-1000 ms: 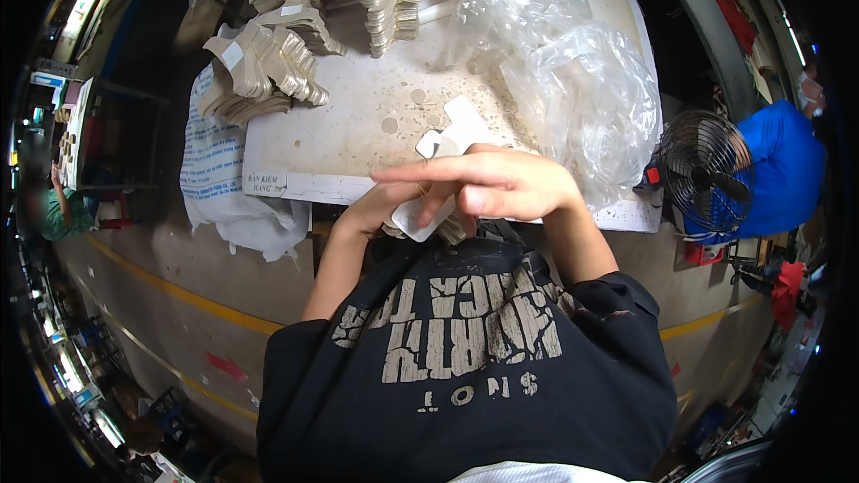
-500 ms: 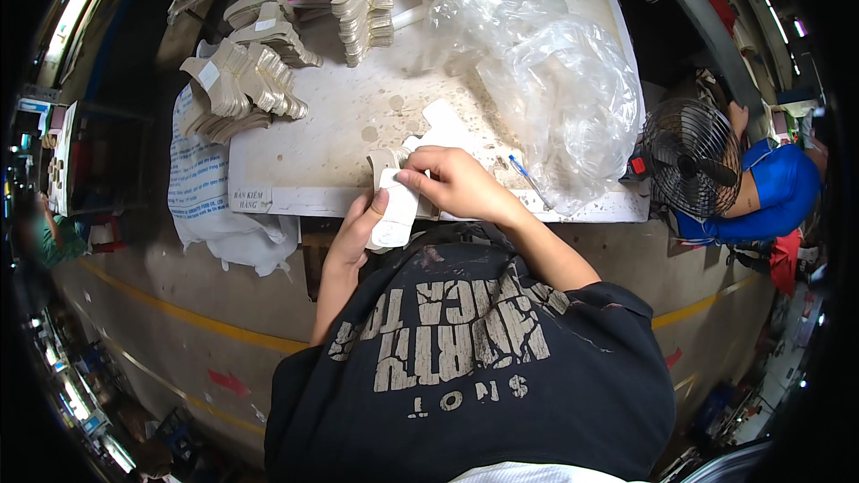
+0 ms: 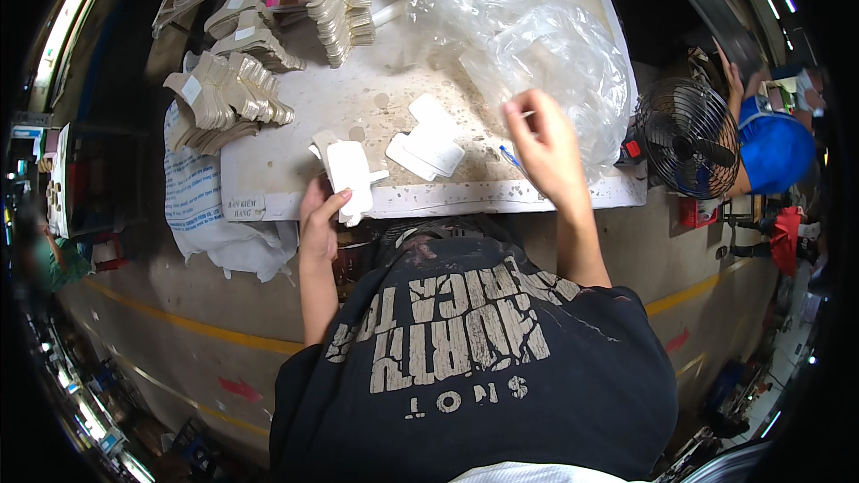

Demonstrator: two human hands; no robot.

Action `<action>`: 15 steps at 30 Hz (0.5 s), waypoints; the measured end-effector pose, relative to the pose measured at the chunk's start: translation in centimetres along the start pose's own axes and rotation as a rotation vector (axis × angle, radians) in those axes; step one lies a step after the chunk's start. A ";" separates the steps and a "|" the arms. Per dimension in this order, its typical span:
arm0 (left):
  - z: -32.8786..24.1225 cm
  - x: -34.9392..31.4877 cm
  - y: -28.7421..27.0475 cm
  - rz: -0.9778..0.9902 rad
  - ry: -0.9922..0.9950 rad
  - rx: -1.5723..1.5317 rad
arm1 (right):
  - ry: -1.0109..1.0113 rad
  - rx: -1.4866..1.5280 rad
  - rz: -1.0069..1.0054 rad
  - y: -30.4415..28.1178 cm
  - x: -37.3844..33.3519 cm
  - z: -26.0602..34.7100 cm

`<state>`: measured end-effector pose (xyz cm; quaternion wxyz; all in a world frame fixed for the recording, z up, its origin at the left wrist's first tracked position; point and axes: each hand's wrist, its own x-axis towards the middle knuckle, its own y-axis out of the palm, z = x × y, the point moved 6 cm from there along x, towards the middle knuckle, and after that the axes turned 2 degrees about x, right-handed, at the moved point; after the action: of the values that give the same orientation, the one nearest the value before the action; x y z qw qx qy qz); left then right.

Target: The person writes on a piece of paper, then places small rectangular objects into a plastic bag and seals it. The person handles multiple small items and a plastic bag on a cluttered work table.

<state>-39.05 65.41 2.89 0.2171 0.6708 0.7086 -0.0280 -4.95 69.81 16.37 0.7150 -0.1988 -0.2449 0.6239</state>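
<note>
A small stack of white, cut-out card pieces [image 3: 349, 170] is upright in my left hand [image 3: 320, 207] at the table's front edge. The thumb lies across the front of the stack, and a narrow white tab juts out to its right. My right hand [image 3: 548, 145] is raised over the right part of the table, apart from the stack. Its fingers are curled in toward the thumb; whether anything small is between them is hidden. Between the hands, more white card pieces [image 3: 431, 145] lie loosely overlapped on the white tabletop [image 3: 358, 98].
Stacks of grey-beige cut-outs [image 3: 228, 89] and a taller stack [image 3: 338, 4] occupy the table's left and back. Crumpled clear plastic [image 3: 564, 54] covers the right side, near a blue pen [image 3: 510, 157]. A black fan [image 3: 689, 139] stands to the right, beside a person in blue [image 3: 777, 148].
My right hand has left the stack and moved up and right. My left hand has shifted left with the stack. The loose white pieces on the table are now uncovered.
</note>
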 end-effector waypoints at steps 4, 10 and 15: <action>3.7 2.0 -4.7 -0.193 -0.106 -0.082 | 0.059 -0.728 -0.279 -2.3 -1.4 -8.3; 4.9 1.7 -6.3 -0.191 -0.171 -0.245 | 0.390 -0.796 -0.027 -5.2 -1.4 -13.2; 4.1 1.2 -4.3 -0.093 -0.162 -0.571 | -0.134 -0.447 -0.328 -11.7 -0.9 -5.1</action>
<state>-42.12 64.78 -2.28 0.4513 0.5451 0.6981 0.1093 7.28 67.32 19.12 0.7272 -0.2676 -0.4518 0.4420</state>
